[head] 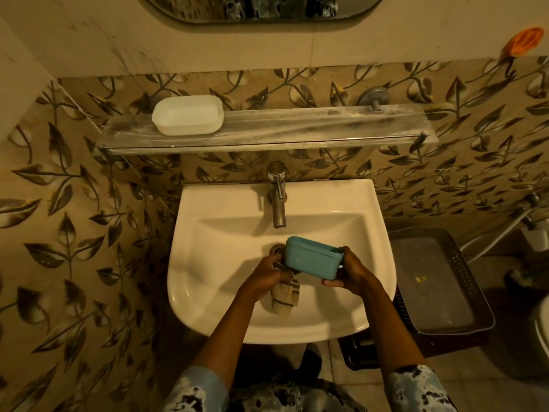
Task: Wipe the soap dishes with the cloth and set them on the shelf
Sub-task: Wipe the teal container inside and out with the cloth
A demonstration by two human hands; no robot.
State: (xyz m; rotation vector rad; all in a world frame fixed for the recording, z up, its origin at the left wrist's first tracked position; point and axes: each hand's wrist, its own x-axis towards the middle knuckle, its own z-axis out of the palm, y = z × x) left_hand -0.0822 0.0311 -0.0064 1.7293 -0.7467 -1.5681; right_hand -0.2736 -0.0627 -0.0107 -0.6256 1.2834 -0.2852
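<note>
Over the white sink, my right hand grips the right end of a teal soap dish, tilted with its underside toward me. My left hand holds a striped beige cloth against the dish's left end; the cloth hangs down into the basin. A white soap dish sits on the left part of the glass shelf above the tap.
A metal tap stands at the back of the sink. A dark perforated basket sits to the right of the sink. An orange holder is stuck on the wall at top right. A mirror hangs above.
</note>
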